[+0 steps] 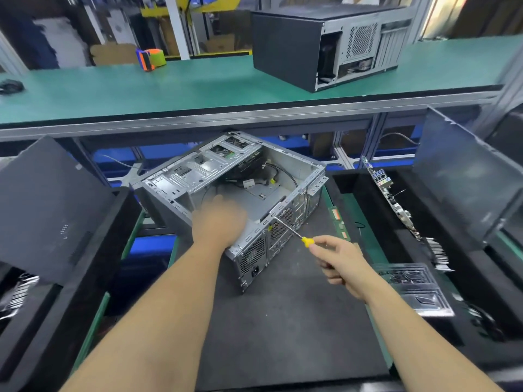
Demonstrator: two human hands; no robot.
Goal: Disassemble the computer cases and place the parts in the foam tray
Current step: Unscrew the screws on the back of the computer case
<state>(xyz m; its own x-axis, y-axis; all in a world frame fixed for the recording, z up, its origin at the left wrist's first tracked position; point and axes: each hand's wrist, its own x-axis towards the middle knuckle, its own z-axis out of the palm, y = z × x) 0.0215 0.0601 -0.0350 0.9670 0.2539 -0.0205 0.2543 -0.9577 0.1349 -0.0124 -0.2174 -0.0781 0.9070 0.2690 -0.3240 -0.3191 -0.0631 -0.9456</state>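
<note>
An open grey computer case [294, 176] lies on its side on the dark mat, its inside showing loose cables and a drive cage. My left hand [219, 219], blurred, reaches down into the case near its rear corner; whether it holds anything is unclear. My right hand [338, 260] grips a yellow-handled screwdriver [307, 241], whose shaft points at the case's perforated rear panel. To the right, a black foam tray [351, 182] holds a motherboard [396, 205] standing on edge.
A second, closed black case [285, 46] stands on the green upper shelf, with an orange tape dispenser [151, 59] to its left. Black side panels [48, 205] lean on foam trays at left and right. A clear plastic tray [416, 287] lies right of my right wrist.
</note>
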